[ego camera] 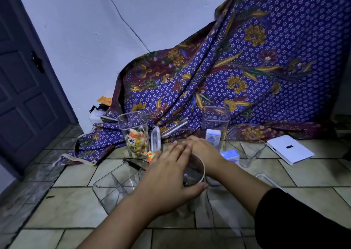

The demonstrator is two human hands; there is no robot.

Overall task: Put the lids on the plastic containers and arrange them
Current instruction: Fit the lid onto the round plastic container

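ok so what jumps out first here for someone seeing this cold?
The big purple floral cloth draped across the back right dominates the view. At centre, the left hand and right hand meet over a round container on the tiled floor. Behind them to the left stands a tall clear container holding bright wrapped sweets.

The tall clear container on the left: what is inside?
The tall container holds wrapped sweets, orange, yellow and white, in its lower half; above them it looks empty. What lies under them is covered.
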